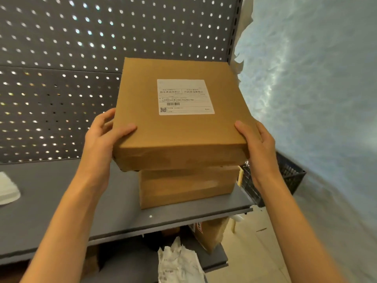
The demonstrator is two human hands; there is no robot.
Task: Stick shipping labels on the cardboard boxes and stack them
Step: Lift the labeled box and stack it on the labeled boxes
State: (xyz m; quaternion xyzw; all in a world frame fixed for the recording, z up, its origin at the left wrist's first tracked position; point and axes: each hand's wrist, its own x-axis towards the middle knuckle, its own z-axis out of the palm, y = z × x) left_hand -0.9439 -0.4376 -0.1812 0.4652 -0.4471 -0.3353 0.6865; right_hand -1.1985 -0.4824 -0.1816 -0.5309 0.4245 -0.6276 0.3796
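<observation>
The person holds the upper cardboard box with both hands, one on each side near its front corners. The left hand grips the left edge, thumb lying flat on the top face and fingers wrapped down the side. The right hand grips the right edge in the same way, thumb on top near the front right corner. A white shipping label with printed text, a barcode and a square code is stuck flat on the top face, slightly behind its centre. The box is tilted, its front edge lower than its rear edge, and it sits over a second cardboard box; whether the two touch cannot be told. The lower box stands on a grey metal shelf, near the shelf's right end. A white object lies at the left edge of the shelf, blurred. Behind the shelf rises a grey perforated back panel with light showing through its holes. A dark mesh basket sits just beyond the right end of the shelf. To the right hangs a pale blue sheet. On the lower shelf lie crumpled white paper and another brown box.
</observation>
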